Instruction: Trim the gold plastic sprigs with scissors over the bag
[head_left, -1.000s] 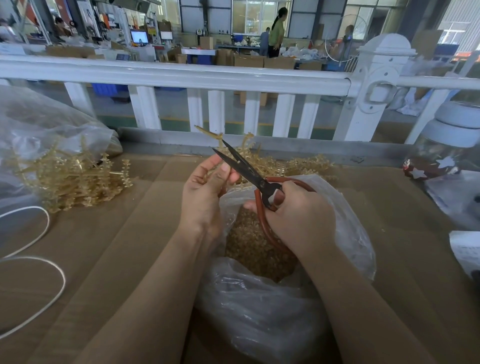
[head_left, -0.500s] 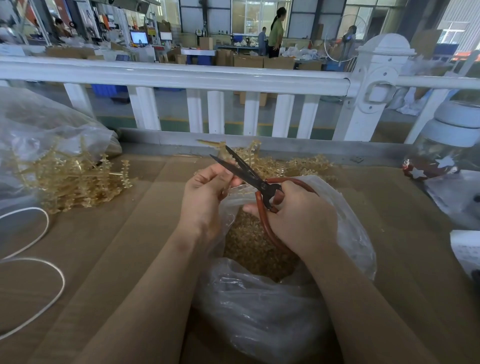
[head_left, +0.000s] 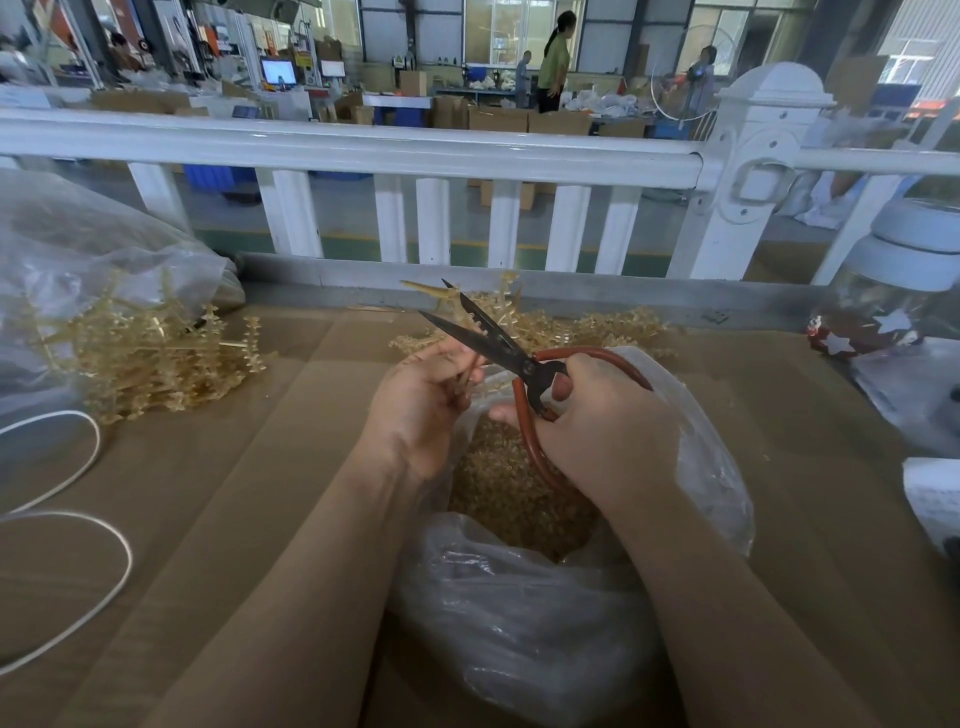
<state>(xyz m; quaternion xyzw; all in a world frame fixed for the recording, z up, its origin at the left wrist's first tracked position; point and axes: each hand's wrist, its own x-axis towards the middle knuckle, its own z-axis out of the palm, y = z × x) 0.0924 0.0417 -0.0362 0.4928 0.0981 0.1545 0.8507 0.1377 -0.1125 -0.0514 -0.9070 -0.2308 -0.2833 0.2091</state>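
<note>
Gripping the scissors (head_left: 498, 340), the right hand (head_left: 597, 421) hides their handles; left hand (head_left: 421, 400) pinches a sprig (head_left: 467, 371).

Layout: the bag (head_left: 691, 467) is placed at centre on the table (head_left: 260, 493), with trimmed pieces (head_left: 514, 499) inside. The scissors (head_left: 498, 348) are held above its far rim. Sprig piles (head_left: 150, 358) are set left and behind; a railing (head_left: 363, 156) is set beyond.
</note>
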